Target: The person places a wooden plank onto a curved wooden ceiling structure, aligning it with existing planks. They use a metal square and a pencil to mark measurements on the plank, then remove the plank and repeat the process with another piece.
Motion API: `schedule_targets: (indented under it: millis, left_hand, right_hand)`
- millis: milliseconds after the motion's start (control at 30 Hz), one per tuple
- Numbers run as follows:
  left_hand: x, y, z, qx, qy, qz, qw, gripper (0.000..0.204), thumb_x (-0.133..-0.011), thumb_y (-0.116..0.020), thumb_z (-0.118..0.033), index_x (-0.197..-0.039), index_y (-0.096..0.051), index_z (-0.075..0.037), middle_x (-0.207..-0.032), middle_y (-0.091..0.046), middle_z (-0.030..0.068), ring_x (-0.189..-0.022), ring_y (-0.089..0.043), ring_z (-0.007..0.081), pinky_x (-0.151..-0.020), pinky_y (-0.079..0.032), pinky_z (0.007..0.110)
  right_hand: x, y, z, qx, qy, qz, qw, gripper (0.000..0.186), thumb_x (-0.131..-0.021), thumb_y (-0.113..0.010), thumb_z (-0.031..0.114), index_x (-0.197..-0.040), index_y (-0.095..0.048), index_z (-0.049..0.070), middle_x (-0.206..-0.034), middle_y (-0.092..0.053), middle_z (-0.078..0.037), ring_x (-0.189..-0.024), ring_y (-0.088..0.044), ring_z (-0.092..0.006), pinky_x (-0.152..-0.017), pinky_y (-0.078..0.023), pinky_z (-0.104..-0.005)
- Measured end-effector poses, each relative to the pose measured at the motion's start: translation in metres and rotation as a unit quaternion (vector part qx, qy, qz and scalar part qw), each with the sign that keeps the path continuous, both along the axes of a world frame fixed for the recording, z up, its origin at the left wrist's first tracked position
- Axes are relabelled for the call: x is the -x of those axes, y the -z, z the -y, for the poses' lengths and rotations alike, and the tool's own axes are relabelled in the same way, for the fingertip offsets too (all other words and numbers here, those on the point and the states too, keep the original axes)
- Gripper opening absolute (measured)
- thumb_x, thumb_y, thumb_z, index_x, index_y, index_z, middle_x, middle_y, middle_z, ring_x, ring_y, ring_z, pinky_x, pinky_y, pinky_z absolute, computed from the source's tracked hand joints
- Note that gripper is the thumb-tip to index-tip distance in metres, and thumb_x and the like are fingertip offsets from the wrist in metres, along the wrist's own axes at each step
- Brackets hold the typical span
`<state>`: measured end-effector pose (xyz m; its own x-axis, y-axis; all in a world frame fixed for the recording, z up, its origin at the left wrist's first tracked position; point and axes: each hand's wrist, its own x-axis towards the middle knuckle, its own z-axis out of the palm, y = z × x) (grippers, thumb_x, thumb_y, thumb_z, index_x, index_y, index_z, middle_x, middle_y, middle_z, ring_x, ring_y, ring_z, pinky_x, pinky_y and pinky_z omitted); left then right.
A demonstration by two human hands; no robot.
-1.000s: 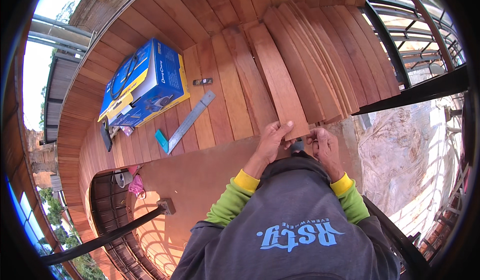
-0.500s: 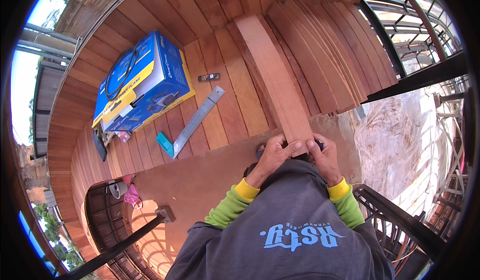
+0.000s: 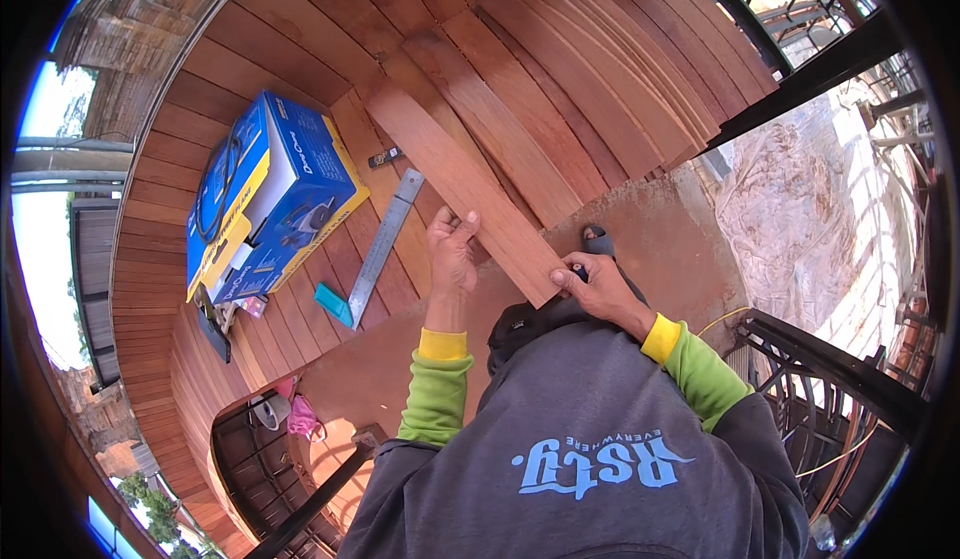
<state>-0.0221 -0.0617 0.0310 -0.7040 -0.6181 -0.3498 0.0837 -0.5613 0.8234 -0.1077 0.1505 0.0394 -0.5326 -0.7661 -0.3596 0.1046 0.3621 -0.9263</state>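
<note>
A reddish-brown wooden plank (image 3: 470,194) slants from the bench top toward my body. My right hand (image 3: 600,287) grips its near end, thumb on the top face. A small dark blue object (image 3: 580,273), too covered to identify, is also in that hand. Farther up, my left hand (image 3: 453,254) has its fingers curled at the plank's left edge, with the thumb against it. Left of the plank, a sliding-square-like metal ruler with a teal handle (image 3: 385,244) lies on the slatted bench. A small dark object (image 3: 383,158) rests beside the plank's far part.
A blue and yellow power-tool box (image 3: 300,194) with a black cable on top stands on the bench's left. Several overlapping wooden planks (image 3: 610,69) lie at the far right. Black metal railing (image 3: 815,69) runs along the right side. A pink cloth (image 3: 303,417) hangs low at left.
The plank's far end has swung left across the bench, uncovering another board. My left hand has moved from the near end up along the left edge; my right hand still grips the near end.
</note>
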Motion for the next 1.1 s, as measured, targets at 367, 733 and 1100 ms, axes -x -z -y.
schedule_targets:
  millis: [367, 733, 1100]
  left_hand:
    - [0.020, 0.018, 0.035, 0.015, 0.027, 0.066, 0.997, 0.017, -0.089, -0.066, -0.007, -0.104, -0.060, -0.004, -0.093, -0.068, 0.0029, -0.082, -0.065, 0.0133, -0.075, -0.055, 0.029]
    - [0.047, 0.020, 0.053, 0.022, 0.052, 0.109, 0.992, 0.015, -0.088, -0.067, -0.009, -0.101, -0.060, -0.007, -0.093, -0.068, 0.0019, -0.081, -0.064, 0.0120, -0.067, -0.050, 0.025]
    - [0.053, 0.023, 0.071, 0.085, 0.090, 0.192, 0.974, 0.024, -0.086, -0.070, -0.008, -0.106, -0.058, -0.006, -0.091, -0.069, 0.0042, -0.075, -0.067, 0.0136, -0.059, -0.053, 0.027]
  right_hand:
    - [0.004, 0.005, 0.015, -0.029, 0.068, 0.115, 0.991, 0.023, -0.091, -0.064, 0.019, -0.091, -0.064, -0.004, -0.076, -0.065, -0.007, -0.072, -0.060, -0.0136, -0.068, -0.049, -0.0300]
    - [0.011, 0.024, 0.030, -0.007, 0.116, 0.108, 0.987, 0.021, -0.089, -0.067, 0.019, -0.086, -0.063, -0.002, -0.072, -0.063, -0.005, -0.068, -0.056, -0.0122, -0.063, -0.045, -0.0291]
    - [0.008, 0.036, 0.036, 0.004, 0.151, 0.138, 0.979, 0.020, -0.089, -0.069, 0.018, -0.087, -0.063, -0.002, -0.071, -0.062, -0.003, -0.068, -0.057, -0.0106, -0.062, -0.047, -0.0278]
